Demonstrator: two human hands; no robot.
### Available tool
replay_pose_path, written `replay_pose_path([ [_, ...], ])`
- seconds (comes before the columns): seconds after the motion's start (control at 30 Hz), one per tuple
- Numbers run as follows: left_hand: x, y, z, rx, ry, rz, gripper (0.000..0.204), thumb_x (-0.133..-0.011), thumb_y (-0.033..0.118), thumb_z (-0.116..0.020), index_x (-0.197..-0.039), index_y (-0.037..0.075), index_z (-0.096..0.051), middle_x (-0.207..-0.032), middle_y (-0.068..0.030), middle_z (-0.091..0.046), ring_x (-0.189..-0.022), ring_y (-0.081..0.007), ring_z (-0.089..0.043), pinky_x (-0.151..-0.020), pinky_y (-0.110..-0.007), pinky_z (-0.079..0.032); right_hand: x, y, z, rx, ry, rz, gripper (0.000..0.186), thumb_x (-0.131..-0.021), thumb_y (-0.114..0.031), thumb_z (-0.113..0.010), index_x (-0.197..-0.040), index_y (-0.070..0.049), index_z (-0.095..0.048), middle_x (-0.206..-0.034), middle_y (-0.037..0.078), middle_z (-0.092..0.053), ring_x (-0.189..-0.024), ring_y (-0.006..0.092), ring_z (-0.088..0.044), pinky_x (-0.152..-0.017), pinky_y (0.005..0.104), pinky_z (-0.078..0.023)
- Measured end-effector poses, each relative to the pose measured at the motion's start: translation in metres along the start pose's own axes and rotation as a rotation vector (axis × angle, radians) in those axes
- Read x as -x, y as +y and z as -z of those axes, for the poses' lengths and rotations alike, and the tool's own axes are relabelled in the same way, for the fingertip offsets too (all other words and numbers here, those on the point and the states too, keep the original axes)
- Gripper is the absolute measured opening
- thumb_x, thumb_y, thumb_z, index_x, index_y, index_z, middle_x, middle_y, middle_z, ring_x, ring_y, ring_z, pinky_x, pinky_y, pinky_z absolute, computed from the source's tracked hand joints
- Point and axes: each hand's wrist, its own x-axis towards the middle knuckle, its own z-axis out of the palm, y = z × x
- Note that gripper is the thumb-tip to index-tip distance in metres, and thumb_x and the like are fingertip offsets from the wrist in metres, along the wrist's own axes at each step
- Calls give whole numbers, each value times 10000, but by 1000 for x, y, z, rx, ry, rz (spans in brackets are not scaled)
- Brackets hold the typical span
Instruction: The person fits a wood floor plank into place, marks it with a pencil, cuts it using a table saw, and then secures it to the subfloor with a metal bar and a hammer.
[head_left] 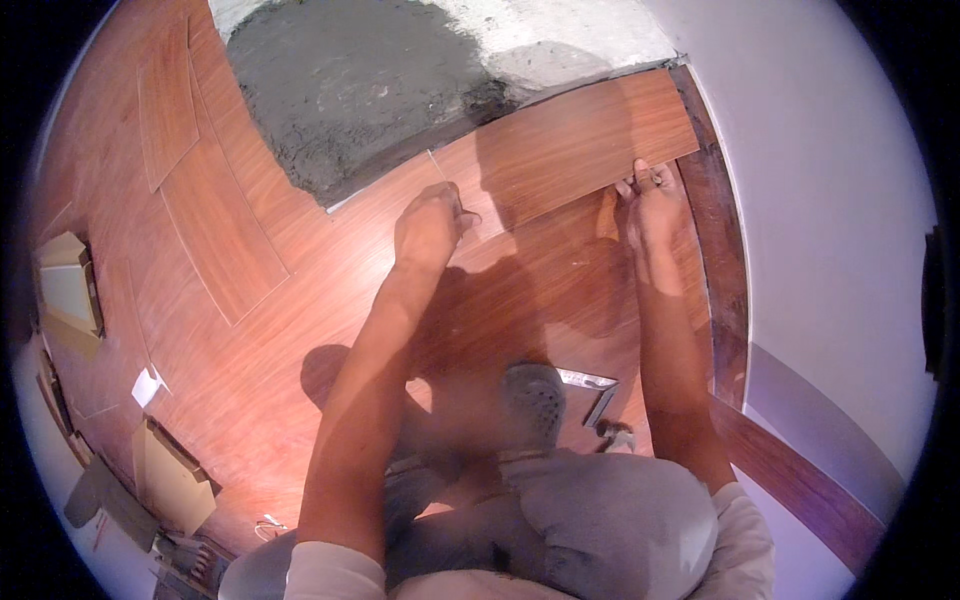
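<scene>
A wood-grain plank (590, 125) lies along the edge of a slab of dark wet mortar and pale screed (340, 90), near the wall. My right hand (650, 200) grips the front edge of this plank near its right end, thumb on top. My left hand (432, 220) is closed, knuckles up, by the seam at the plank's left end; whatever its fingers hold is hidden. Both forearms reach forward over the shadowed, laid wood-look floor (370, 260).
White wall (830, 200) at right; loose planks (215, 230) at upper left; open cardboard boxes (165, 470) and a white scrap (147, 386) at left. Below my hands are my kneeling legs, a shoe (532, 400), a metal square (590, 380) and a hammer-like tool (615, 435).
</scene>
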Motion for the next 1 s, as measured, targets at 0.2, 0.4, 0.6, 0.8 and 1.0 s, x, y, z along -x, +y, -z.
replay_pose_path([
  [0.2, 7, 7, -1, -64, 61, 52, 349, -827, 351, -821, -850, 54, -639, -972, -151, -712, -926, -381, -687, -761, -473, -519, 1, 7, -8, 34, 97, -17, 90, -1028, -103, -646, -1010, -36, -588, -799, 27, -578, -656, 139, -578, -598, 304, -581],
  [0.4, 9, 11, 1, -32, 46, 143, 352, -830, 376, -812, -855, 60, -659, -964, -152, -722, -914, -381, -693, -758, -475, -524, -5, 15, -18, 93, 132, -18, 132, -1035, -103, -634, -970, -8, -568, -805, 50, -578, -648, 158, -594, -654, 368, -641],
  [0.6, 8, 9, 2, -44, 55, 126, 368, -821, 387, -820, -851, 55, -663, -955, -159, -725, -908, -383, -696, -754, -478, -528, -13, 21, -9, 109, 75, 5, 154, -1037, -91, -619, -944, 5, -542, -822, 77, -587, -692, 183, -638, -697, 389, -657],
  [0.8, 5, 13, 4, -15, 2, 163, 334, -798, 331, -843, -849, 53, -664, -967, -155, -712, -934, -373, -688, -776, -477, -524, -6, 17, -12, 63, 67, 20, 133, -1042, -89, -604, -973, 6, -541, -843, 81, -605, -710, 190, -657, -694, 388, -651],
  [1.0, 5, 9, 4, -23, -5, 145, 335, -797, 321, -846, -840, 48, -656, -961, -155, -709, -925, -372, -686, -768, -478, -521, 0, 12, -21, 29, 82, -36, 120, -1049, -103, -603, -992, -18, -540, -825, 76, -617, -684, 188, -647, -644, 369, -617],
])
